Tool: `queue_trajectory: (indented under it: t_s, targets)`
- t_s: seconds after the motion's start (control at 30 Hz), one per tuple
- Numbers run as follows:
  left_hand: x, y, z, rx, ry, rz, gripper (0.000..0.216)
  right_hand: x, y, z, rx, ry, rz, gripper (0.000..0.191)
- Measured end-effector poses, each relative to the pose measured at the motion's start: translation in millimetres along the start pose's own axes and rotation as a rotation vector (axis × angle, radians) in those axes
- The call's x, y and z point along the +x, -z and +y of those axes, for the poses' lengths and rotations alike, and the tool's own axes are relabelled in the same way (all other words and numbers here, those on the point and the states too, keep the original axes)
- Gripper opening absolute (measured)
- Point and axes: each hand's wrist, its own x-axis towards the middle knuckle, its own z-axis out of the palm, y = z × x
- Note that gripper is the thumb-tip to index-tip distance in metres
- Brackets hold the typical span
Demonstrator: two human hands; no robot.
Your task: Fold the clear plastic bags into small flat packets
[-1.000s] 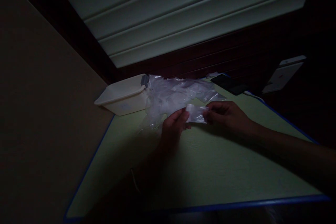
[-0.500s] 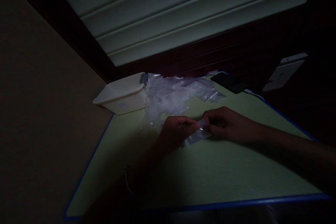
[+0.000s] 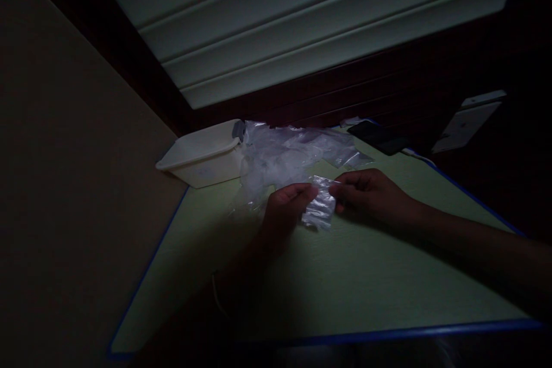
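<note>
Between my two hands a small clear plastic bag (image 3: 319,207) is stretched above the table, catching the light. My left hand (image 3: 288,201) pinches its left edge between thumb and fingers. On the other side, my right hand (image 3: 364,192) grips the bag's upper right edge. Just beyond my hands lies a loose pile of clear plastic bags (image 3: 284,155). The room is dim, so whether the held bag has anything inside is hard to see.
Left of the pile, a white plastic bin (image 3: 202,164) stands against the wall. A dark phone (image 3: 379,137) lies at the back right, with a white cable (image 3: 417,155) beside it. The green table (image 3: 366,287) has a blue edge.
My hands have drawn slightly apart and the bag between them is now spread flatter and more upright. Earlier it was bunched, with my fingertips close together.
</note>
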Motion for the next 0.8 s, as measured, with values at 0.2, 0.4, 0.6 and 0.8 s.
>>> queue_trajectory:
  t_s: [0.2,0.4,0.6,0.8]
  targets:
    - [-4,-2,11,0.182,-0.058,-0.008,0.029,-4,3,-4,-0.101,-0.013,-0.164,0.024]
    - [-9,-5,13,0.325,-0.121,0.055,0.021,-6,-2,-7,-0.088,0.039,-0.070,0.022]
    - [-11,-6,12,0.348,-0.150,0.073,0.020,-3,-2,0,-0.153,0.083,-0.011,0.024]
    - [-9,-6,13,0.341,-0.164,0.135,0.017,-1,0,-2,-0.010,0.063,0.064,0.020]
